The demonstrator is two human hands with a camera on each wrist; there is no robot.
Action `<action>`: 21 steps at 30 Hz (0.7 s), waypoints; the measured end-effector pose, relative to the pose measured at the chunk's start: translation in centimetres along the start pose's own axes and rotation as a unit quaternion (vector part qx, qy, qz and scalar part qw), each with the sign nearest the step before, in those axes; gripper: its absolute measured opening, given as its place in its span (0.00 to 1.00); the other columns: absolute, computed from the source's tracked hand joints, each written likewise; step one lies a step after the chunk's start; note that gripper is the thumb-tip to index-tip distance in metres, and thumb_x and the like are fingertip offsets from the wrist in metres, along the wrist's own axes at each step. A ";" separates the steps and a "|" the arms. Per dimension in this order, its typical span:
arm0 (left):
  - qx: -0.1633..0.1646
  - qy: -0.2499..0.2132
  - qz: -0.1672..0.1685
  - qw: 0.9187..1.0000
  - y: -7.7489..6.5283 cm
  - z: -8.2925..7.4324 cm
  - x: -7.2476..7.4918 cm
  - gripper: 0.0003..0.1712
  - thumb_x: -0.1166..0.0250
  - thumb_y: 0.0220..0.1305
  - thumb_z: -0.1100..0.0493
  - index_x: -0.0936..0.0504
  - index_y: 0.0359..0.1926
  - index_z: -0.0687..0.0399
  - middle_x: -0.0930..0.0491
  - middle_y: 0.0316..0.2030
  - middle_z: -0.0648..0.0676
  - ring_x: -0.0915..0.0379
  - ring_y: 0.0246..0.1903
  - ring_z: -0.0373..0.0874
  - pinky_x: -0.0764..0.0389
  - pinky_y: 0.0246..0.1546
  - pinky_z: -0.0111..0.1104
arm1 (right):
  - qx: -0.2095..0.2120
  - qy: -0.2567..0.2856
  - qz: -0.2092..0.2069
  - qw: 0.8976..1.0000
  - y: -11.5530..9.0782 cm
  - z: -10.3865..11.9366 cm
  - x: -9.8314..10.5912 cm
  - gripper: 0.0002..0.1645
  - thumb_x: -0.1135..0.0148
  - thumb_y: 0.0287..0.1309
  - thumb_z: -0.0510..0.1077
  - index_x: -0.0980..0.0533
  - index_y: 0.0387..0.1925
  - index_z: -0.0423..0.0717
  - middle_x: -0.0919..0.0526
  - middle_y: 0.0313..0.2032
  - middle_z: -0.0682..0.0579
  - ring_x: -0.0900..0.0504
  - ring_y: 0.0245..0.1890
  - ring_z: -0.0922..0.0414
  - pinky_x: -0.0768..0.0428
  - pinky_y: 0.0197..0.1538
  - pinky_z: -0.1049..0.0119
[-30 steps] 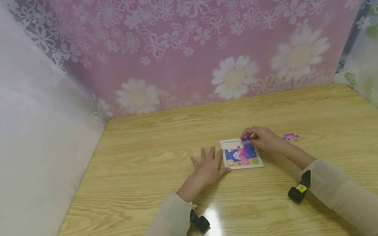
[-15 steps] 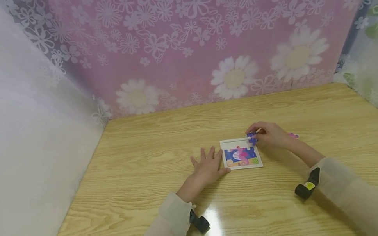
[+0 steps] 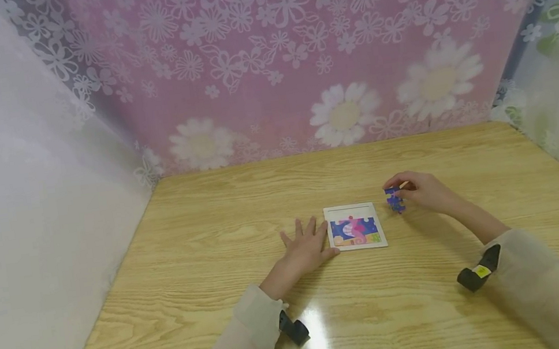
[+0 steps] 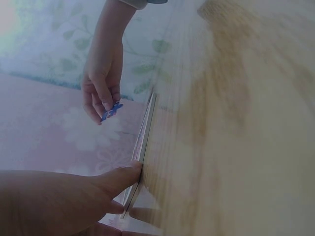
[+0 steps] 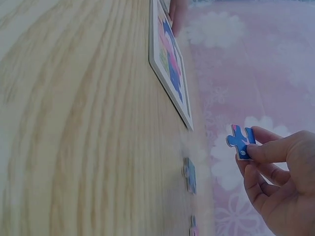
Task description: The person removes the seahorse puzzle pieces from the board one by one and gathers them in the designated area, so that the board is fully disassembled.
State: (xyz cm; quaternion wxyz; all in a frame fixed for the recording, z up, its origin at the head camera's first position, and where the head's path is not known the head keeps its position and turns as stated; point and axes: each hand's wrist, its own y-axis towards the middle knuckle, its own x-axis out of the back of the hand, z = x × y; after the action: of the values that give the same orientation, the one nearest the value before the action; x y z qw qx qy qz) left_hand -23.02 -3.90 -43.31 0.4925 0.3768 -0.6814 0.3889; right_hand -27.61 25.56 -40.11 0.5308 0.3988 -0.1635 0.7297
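Observation:
A white-framed jigsaw puzzle tray (image 3: 357, 247) lies on the table, its lower part filled with a pink and blue seahorse picture and its upper part bare white. My left hand (image 3: 306, 253) rests flat with fingers spread, touching the tray's left edge; in the left wrist view the thumb (image 4: 125, 177) lies against that edge. To the right of the tray, my right hand (image 3: 425, 192) pinches a blue puzzle piece (image 5: 240, 142) between thumb and fingers, raised off the table.
In the right wrist view, a blue puzzle piece (image 5: 190, 174) and a pink one (image 5: 193, 228) lie on the wooden table (image 3: 241, 202) beyond the tray. A pink floral curtain (image 3: 258, 84) hangs behind the table's far edge, and a pale wall (image 3: 41, 198) stands at left.
My right hand has moved right, carrying the blue puzzle piece from above the tray's upper right corner to beyond its right side. My left hand has stayed in place.

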 end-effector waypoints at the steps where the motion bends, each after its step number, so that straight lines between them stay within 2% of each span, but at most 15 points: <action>1: 0.000 0.002 -0.001 1.000 0.0 0.0 0.0 0.41 0.48 0.62 0.36 0.46 0.70 0.46 0.53 0.69 0.58 0.65 0.66 0.64 0.56 0.53 0.67 | 0.000 0.001 0.000 1.000 -0.2 -0.1 0.3 0.12 0.46 0.61 0.33 0.24 0.47 0.40 0.23 0.43 0.40 0.21 0.36 0.47 0.26 0.28 0.64; 5: 0.000 0.006 -0.002 1.000 0.0 0.0 -0.1 0.41 0.48 0.62 0.36 0.46 0.70 0.46 0.53 0.69 0.57 0.64 0.65 0.64 0.56 0.53 0.67 | -0.007 0.004 -0.004 1.000 -1.0 -0.4 1.3 0.12 0.46 0.62 0.34 0.25 0.47 0.39 0.23 0.44 0.38 0.21 0.36 0.45 0.27 0.23 0.65; 15: -0.001 -0.002 0.001 1.000 0.0 0.0 0.0 0.41 0.49 0.62 0.36 0.47 0.71 0.46 0.53 0.69 0.58 0.65 0.65 0.65 0.57 0.53 0.67 | -0.005 -0.026 -0.027 0.999 -2.3 -1.8 3.5 0.13 0.46 0.62 0.33 0.25 0.48 0.39 0.23 0.43 0.37 0.21 0.37 0.42 0.27 0.25 0.64; 21: -0.002 -0.004 0.001 1.000 0.0 0.0 0.0 0.41 0.49 0.62 0.36 0.46 0.70 0.46 0.53 0.69 0.58 0.65 0.66 0.65 0.57 0.53 0.67 | -0.014 -0.028 -0.028 0.999 -3.1 -2.8 4.5 0.13 0.47 0.63 0.34 0.25 0.49 0.38 0.25 0.45 0.35 0.22 0.39 0.39 0.24 0.31 0.60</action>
State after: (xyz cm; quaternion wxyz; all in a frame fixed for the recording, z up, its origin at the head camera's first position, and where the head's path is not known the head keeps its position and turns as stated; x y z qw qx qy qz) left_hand -23.07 -3.91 -43.35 0.4898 0.3773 -0.6844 0.3864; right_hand -26.44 31.45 -39.05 0.5519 0.4159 -0.1778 0.7006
